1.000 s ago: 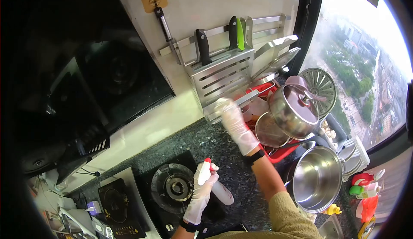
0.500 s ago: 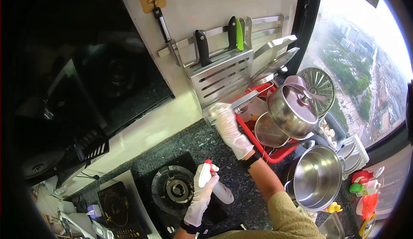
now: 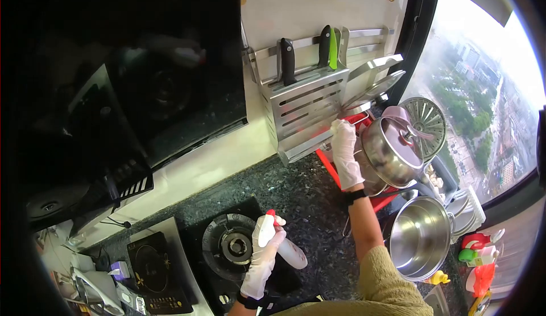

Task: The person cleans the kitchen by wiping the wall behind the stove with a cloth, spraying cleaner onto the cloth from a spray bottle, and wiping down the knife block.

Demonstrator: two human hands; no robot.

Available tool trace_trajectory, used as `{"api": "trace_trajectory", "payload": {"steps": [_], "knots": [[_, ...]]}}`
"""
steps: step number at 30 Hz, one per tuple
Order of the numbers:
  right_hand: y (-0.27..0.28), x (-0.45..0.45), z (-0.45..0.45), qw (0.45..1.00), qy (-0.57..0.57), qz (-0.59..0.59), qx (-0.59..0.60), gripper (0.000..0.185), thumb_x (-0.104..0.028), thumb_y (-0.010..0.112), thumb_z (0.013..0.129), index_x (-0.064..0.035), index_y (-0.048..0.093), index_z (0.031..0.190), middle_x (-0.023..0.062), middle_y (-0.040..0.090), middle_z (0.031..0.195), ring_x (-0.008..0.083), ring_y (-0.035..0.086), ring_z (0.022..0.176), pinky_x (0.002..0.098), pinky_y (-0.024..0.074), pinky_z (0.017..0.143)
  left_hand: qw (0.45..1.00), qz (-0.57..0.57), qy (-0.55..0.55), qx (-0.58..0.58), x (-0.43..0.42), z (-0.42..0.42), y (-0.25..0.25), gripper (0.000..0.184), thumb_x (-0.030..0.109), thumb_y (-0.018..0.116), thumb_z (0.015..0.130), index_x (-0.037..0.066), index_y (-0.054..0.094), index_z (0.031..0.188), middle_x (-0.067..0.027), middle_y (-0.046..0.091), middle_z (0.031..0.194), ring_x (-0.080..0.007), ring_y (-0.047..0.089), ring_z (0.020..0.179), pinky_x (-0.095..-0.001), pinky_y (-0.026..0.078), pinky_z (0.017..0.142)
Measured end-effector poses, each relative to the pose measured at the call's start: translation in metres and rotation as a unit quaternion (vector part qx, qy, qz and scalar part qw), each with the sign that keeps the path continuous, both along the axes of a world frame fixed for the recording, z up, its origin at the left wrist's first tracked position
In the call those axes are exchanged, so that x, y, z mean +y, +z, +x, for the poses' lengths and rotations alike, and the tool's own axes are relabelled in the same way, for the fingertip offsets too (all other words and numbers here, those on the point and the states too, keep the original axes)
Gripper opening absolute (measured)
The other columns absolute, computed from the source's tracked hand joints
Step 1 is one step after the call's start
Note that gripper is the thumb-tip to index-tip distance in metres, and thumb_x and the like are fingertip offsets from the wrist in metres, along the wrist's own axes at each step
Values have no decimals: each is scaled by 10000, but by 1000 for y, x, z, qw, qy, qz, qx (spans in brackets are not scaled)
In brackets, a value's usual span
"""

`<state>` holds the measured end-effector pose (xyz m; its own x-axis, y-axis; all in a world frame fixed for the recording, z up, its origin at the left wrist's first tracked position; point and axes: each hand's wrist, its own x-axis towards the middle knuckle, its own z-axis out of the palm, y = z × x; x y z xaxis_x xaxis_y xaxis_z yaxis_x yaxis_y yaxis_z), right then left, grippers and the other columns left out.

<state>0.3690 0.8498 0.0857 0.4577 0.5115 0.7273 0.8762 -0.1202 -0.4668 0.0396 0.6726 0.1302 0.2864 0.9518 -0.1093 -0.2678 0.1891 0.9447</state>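
Observation:
My left hand [image 3: 265,253], in a thin white glove, is wrapped round the neck of a spray bottle [image 3: 292,253] with a red and white trigger head, beside the gas burner [image 3: 235,246]. My right hand [image 3: 344,148], gloved too, is at the right end of the slotted metal knife rack [image 3: 310,102], over the red basket [image 3: 328,168]. Its fingers are bent, and I cannot make out whether they grip the rack's lower bar or something else. Right next to it stands a lidded steel pot [image 3: 382,152] in the basket.
An open steel pot [image 3: 420,237] is on the counter at the right. A round slotted metal plate [image 3: 427,125] leans by the window. A black induction cooker [image 3: 153,267] lies at the lower left, under a dark hood [image 3: 187,105]. Bottles [image 3: 475,241] stand at the far right.
My right hand has moved right, from the rack's lower left end to its right end above the basket. The view has shifted a little. My left hand keeps its hold on the spray bottle.

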Motion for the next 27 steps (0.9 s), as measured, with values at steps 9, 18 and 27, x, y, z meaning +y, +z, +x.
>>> {"api": "trace_trajectory", "payload": {"steps": [9, 18, 27], "knots": [[-3, 7, 19, 986, -32, -87, -137, 84, -42, 543, 746, -45, 626, 739, 163, 617, 724, 350, 607, 740, 429, 480, 663, 1000, 17, -1, 19, -4, -7, -3, 361, -128, 564, 733, 87, 562, 1024, -30, 596, 1012, -108, 537, 853, -262, 453, 803], [9, 5, 9, 991, 25, -90, -98, 94, -95, 579, 753, -75, 640, 684, 159, 614, 660, 324, 624, 669, 431, 485, 620, 1000, 10, 2, 6, -13, -7, -2, 356, -111, 562, 735, 87, 567, 1031, -26, 605, 1008, -108, 541, 853, -268, 451, 797], [3, 4, -35, 965, 240, -75, -67, 90, -44, 546, 746, -81, 625, 727, 146, 622, 718, 329, 608, 659, 404, 485, 588, 999, 13, -19, 38, -15, -8, 3, 395, -100, 563, 741, 71, 570, 1097, -18, 599, 1031, -100, 534, 849, -250, 450, 796]]}}
